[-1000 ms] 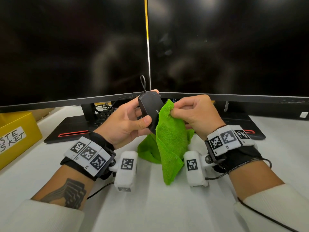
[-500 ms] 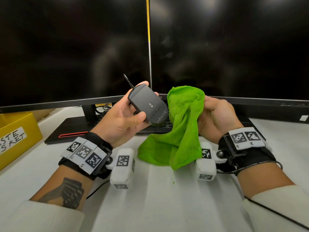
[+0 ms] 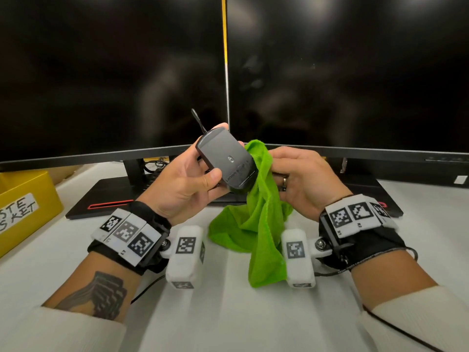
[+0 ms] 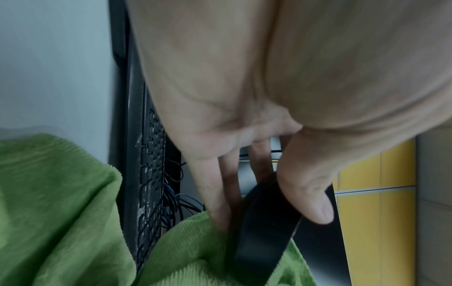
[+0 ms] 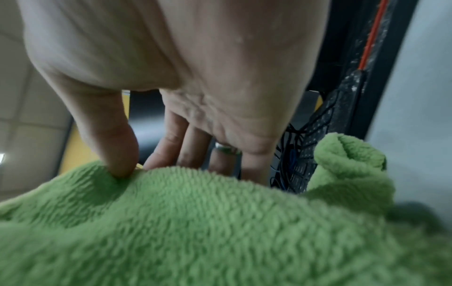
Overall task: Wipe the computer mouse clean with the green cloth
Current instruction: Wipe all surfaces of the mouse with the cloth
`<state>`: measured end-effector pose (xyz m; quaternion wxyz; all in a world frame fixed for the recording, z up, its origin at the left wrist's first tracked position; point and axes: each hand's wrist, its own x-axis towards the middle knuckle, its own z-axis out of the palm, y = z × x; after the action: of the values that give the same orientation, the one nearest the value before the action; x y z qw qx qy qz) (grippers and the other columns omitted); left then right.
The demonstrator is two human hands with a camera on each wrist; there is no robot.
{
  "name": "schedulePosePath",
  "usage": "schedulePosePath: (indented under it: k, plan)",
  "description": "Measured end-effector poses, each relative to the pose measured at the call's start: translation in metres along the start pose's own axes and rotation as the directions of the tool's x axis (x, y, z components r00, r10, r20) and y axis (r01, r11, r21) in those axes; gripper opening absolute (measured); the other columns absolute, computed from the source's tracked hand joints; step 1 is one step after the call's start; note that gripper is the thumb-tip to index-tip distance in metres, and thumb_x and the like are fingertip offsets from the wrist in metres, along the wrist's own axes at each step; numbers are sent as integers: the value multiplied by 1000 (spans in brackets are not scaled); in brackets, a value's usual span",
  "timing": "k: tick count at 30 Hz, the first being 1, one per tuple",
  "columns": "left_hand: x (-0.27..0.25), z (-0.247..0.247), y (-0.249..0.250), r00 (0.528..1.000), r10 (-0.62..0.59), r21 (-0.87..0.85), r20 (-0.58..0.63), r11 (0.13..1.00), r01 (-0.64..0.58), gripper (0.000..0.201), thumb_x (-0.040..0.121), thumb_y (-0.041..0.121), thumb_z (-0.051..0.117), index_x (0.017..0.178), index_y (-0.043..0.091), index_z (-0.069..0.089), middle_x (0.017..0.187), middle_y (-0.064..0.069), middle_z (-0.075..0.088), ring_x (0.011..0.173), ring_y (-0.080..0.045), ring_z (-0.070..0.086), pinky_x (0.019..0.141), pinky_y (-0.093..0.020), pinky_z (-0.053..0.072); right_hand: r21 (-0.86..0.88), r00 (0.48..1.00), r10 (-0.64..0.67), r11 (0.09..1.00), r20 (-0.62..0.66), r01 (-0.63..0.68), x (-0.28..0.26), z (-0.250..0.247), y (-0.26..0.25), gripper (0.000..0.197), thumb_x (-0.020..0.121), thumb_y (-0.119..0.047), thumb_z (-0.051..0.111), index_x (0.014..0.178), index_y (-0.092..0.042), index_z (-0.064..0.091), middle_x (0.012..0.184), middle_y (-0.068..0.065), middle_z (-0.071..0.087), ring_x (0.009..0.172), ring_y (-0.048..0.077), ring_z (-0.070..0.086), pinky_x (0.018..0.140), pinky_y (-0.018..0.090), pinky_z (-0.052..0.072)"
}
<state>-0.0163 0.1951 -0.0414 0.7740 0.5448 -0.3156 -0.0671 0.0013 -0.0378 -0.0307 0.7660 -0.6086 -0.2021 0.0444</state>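
A dark grey computer mouse is held up above the desk, its underside with label turned towards me. My left hand grips it, thumb on the near edge and fingers behind; in the left wrist view the mouse shows as a black edge under the thumb. The green cloth hangs from my right hand, which pinches its top against the mouse's right side. The cloth's lower end trails onto the white desk. In the right wrist view the cloth fills the lower half, the thumb pressing into it.
Two dark monitors stand close behind the hands, their stands on the desk. A black keyboard with cables lies under the screens. A yellow labelled bin sits at the left edge.
The mouse has turned from edge-on to underside facing me and tilted. My right hand moved the cloth from draped high beside the mouse down against its right edge.
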Motion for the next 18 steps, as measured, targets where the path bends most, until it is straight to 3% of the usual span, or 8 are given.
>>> schedulePosePath:
  k: [3,5,7,10,13,14,16,18]
  plan:
    - [1,1,-2,1000,18,33,-6,999,-17,82,93,-8,61,162,23,30,161,-19,43,148,-41,42,113,-50,46,-114,997,-73,991,-33,69,1,1,1,18,85,5,70,103,5,73,75,8,73,67,21,70,76,51,59]
    - [1,1,-3,1000,27,59,-9,998,-26,79,93,-12,45,162,22,29,161,-19,43,147,-41,43,114,-50,45,-154,994,-88,985,-60,78,2,0,4,18,83,9,71,101,6,73,81,12,77,75,28,74,76,54,62]
    - [1,1,-3,1000,26,70,-8,997,-26,78,92,-12,43,162,21,29,160,-18,45,147,-40,44,114,-51,45,-158,992,-91,984,-85,77,3,0,5,16,81,12,71,92,2,74,81,16,77,75,32,74,70,50,64]
    - [0,1,-2,999,29,73,-23,997,-28,78,93,-9,49,161,22,30,158,-17,47,146,-40,45,112,-49,48,-160,980,-64,987,-190,33,7,-3,6,17,79,13,69,81,-2,75,73,18,71,65,29,70,62,40,60]
    - [-1,2,0,1000,20,37,-19,999,-19,88,88,2,74,162,23,30,160,-19,43,146,-39,45,112,-50,47,-133,951,-32,991,-307,-10,13,-8,6,11,80,8,70,79,-2,74,75,20,66,67,30,67,64,39,58]
    - [-1,3,0,1000,16,34,-24,999,-15,90,87,4,76,162,24,30,161,-20,42,145,-38,47,112,-50,48,-132,942,-49,991,-332,5,14,-9,5,12,81,7,70,78,-4,74,75,20,67,68,30,67,64,40,59]
    - [0,4,1,999,10,38,-47,999,-8,88,86,3,72,162,24,30,161,-21,41,141,-37,49,113,-52,46,-136,934,-124,987,-334,82,14,-9,4,18,78,7,69,72,-10,72,78,21,69,71,30,69,65,40,59]
    - [1,4,1,999,1,31,-51,1000,1,95,83,8,82,161,25,31,162,-24,37,140,-39,47,114,-55,41,-142,946,-212,973,-245,181,11,-6,1,20,71,3,72,68,-16,73,83,21,69,75,32,66,68,42,55]
